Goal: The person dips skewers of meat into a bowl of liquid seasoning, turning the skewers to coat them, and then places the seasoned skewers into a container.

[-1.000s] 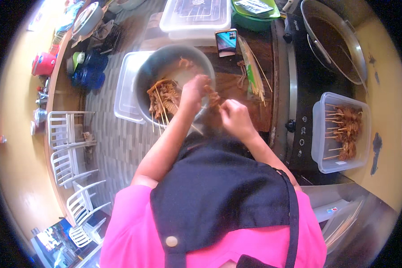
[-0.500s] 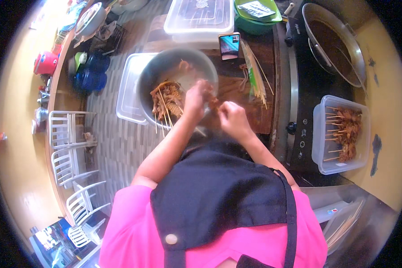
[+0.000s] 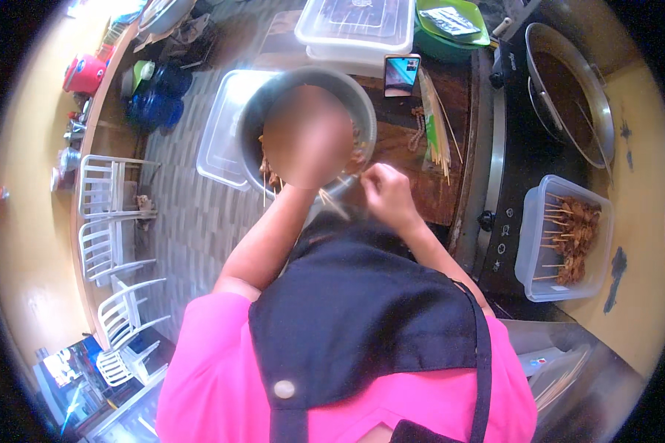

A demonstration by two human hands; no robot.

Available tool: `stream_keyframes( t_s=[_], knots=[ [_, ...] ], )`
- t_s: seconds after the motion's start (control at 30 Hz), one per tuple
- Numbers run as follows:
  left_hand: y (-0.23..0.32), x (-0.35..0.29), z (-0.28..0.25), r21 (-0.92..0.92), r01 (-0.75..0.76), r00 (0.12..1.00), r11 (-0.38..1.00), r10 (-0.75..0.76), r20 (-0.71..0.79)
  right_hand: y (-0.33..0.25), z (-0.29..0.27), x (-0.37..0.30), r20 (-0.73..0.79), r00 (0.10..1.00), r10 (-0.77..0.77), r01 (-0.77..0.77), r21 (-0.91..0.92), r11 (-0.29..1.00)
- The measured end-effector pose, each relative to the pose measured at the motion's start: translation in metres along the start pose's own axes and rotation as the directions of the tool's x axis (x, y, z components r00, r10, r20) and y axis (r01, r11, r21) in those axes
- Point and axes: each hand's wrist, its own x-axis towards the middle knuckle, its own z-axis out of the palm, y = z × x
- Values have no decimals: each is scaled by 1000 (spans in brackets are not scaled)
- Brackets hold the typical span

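A large grey metal basin (image 3: pixel 368 125) stands in front of me, with brown meat pieces and skewers (image 3: pixel 266 177) at its near left side. My left hand (image 3: pixel 314 144) is over the basin, smeared into a round blur that hides its fingers and much of the contents. By the basin's right rim, my right hand (image 3: pixel 389 196) is closed in a pinch, on what looks like a thin skewer with a bit of meat at its far end. Pale stick ends (image 3: pixel 334 204) poke out over the near rim.
Right of the basin, a phone (image 3: pixel 401 76) leans upright beside a bundle of bamboo sticks (image 3: pixel 439 140). Lidded plastic tub (image 3: pixel 355 29) behind. Further right are a stove (image 3: pixel 506 140), a wide pan (image 3: pixel 606 111) of brown liquid and a plastic box (image 3: pixel 532 244) holding finished-looking skewers.
My left hand has moved away from my right hand, leftward and further over the basin. My right hand stays pinched near the rim. The whole view has shifted slightly.
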Motion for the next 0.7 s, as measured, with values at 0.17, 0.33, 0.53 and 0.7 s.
stream_keyframes(
  t_s=[0.17,0.33,0.53,0.7],
  knots=[
    [-8,5,1,-85,22,1000,996,-24,-19,3,-1,1,-13,1000,7,-7,-32,999],
    [-11,3,5,-63,-12,1000,998,11,-16,8,-3,2,-11,1000,-9,8,-55,998],
    [-14,5,4,-59,54,998,997,-52,34,10,-5,4,-19,999,-36,35,-48,998],
    [8,15,-6,-136,-41,997,990,50,60,11,-8,9,0,999,-47,47,-62,997]
  ],
)
